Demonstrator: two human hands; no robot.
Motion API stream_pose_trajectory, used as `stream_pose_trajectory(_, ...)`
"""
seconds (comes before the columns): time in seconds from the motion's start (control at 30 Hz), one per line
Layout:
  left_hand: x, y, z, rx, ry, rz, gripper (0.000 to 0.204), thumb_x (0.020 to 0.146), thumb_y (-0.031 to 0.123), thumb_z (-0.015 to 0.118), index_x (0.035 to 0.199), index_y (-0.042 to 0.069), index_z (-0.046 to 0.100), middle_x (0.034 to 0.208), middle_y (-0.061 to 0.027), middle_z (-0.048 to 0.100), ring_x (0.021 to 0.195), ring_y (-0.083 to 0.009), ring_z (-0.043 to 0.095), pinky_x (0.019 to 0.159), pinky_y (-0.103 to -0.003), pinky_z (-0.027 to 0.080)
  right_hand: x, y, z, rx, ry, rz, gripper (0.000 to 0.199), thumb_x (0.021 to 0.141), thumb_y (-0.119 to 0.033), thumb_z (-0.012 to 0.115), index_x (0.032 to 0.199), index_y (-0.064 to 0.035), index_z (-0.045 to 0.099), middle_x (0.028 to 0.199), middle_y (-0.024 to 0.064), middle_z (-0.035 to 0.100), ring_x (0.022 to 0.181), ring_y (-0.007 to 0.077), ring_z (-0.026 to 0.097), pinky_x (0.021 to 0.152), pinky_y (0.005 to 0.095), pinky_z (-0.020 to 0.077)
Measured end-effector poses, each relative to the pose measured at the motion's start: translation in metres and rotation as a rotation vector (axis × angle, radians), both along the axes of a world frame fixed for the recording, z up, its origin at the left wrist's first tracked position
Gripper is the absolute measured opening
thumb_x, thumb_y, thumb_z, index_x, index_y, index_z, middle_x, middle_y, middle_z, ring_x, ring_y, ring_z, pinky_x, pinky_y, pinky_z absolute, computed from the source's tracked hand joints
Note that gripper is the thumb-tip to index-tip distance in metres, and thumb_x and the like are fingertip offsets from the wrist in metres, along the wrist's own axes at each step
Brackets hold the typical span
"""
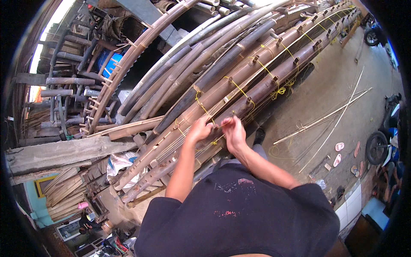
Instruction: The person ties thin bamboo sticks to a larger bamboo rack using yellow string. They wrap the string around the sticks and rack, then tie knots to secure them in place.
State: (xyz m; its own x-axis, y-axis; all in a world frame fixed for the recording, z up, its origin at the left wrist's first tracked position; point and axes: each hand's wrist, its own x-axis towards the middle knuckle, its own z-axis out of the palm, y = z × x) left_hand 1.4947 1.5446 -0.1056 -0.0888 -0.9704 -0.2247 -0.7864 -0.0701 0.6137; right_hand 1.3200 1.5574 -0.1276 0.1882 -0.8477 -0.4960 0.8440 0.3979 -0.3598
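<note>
Two long bamboo poles lie side by side before me, a lighter brown pole [250, 70] and a darker reddish-brown pole [267, 88]. Short wooden pegs [249, 99] stick up along them, and yellow cord [238, 87] spans between the poles. Over the dark pole, my left hand [199, 130] is closed, its fingertips beside a peg, where a length of yellow cord reaches them. My right hand [235, 133] is just to the right, fingers curled together around something thin and partly hidden. A bundle of loose yellow cord [278, 92] hangs farther along the dark pole.
More bamboo poles [184, 64] are stacked beyond. A curved pegged bamboo piece [124, 64] stands at left, near a blue container [112, 64]. On the floor at right lie thin bamboo strips [325, 115], sandals [338, 154] and a parked motorbike's wheel [377, 147].
</note>
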Motion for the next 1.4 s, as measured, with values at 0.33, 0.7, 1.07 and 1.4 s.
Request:
stream_pose_trajectory(0.33,-0.018,-0.008,-0.006,0.091,0.195,0.237,0.033,0.099,0.030,0.049,0.114,0.005,0.065,0.110,-0.0260,0.065,0.108,-0.0431,0.060,0.090,-0.044,0.048,0.071,-0.131,0.025,-1.205,2.162,0.173,0.051,0.099,-0.045,0.045,0.096,-0.0017,0.072,0.095,0.0156,0.070,0.089,0.0322,0.065,0.083,0.0522,0.0452)
stream_pose_trajectory(0.7,-0.015,0.004,-0.002,-0.169,0.298,0.308,0.021,0.098,0.017,0.055,0.099,0.001,0.069,0.092,-0.0144,0.071,0.084,-0.0254,0.069,0.076,-0.035,0.052,-0.050,0.030,-0.003,-1.389,1.262,0.998,0.047,0.098,-0.034,0.051,0.068,0.0006,0.061,0.065,0.0254,0.057,0.067,0.0439,0.058,0.066,0.0518,0.0456)
stream_pose_trajectory(1.07,0.058,-0.119,-0.032,-0.202,-0.137,0.486,0.031,0.092,0.028,0.054,0.095,-0.001,0.066,0.089,-0.0274,0.066,0.090,-0.0461,0.064,0.079,-0.056,0.049,-0.173,0.010,0.020,-0.388,0.081,0.085,0.031,0.098,-0.032,0.057,0.073,-0.0127,0.051,0.065,-0.0012,0.050,0.061,0.0121,0.046,0.073,0.0327,0.0479)
stream_pose_trajectory(1.4,0.110,0.022,0.082,0.308,0.098,0.310,0.036,0.095,0.031,0.057,0.079,0.002,0.071,0.066,-0.0111,0.070,0.066,-0.0196,0.070,0.065,-0.036,0.054,-0.061,0.092,-0.047,0.278,0.124,0.583,0.058,0.097,-0.052,0.050,0.127,-0.0014,0.055,0.121,0.0171,0.059,0.113,0.0286,0.060,0.099,0.0521,0.0502)
